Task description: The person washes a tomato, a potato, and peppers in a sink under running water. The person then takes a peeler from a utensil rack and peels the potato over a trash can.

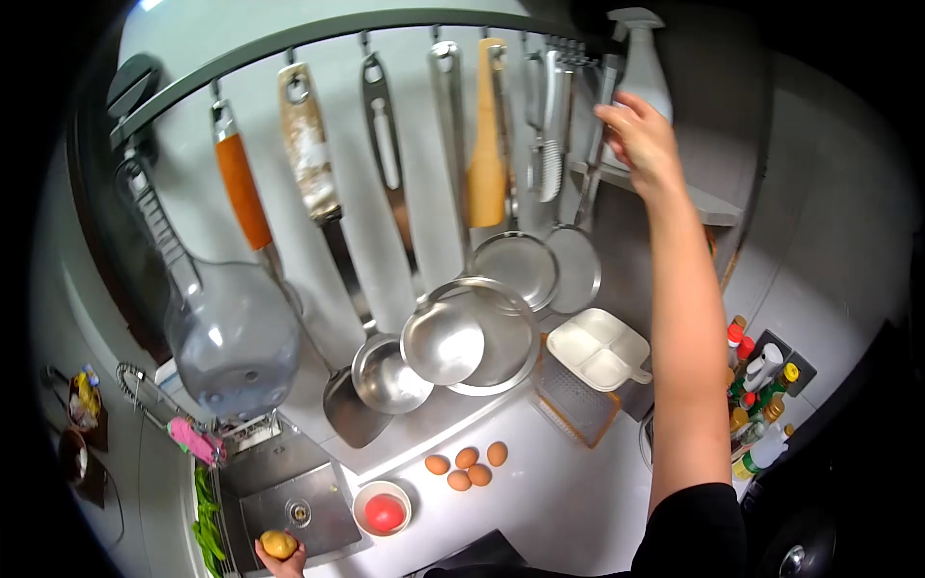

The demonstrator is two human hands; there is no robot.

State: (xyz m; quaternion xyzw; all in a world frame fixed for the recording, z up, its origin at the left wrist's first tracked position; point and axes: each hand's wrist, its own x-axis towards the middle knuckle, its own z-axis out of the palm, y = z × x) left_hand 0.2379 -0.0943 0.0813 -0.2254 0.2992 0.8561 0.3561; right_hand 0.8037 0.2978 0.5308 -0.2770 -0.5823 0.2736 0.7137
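Note:
Down at the lower left, my left hand (291, 564) is closed around a potato (278, 544) at the sink's near edge. My right hand (644, 140) is raised high by the hanging rail, fingers apart and partly curled. Its fingertips are at the metal handle (591, 178) of a hanging tool; whether they touch it is unclear. Close by on the left hang a white-handled tool (552, 125) and a wooden spatula (488, 154). Two round fine strainers (516, 273) hang lower. Behind the hand stands a white spray bottle (644, 67).
More utensils hang from the rail (318, 31), including a ladle (390, 376) and a turner (352, 409). Below are a sink (279, 472), a bowl (358, 525) with a red tomato (384, 513), several eggs (467, 458), a white divided dish (599, 349) and bottles (766, 424).

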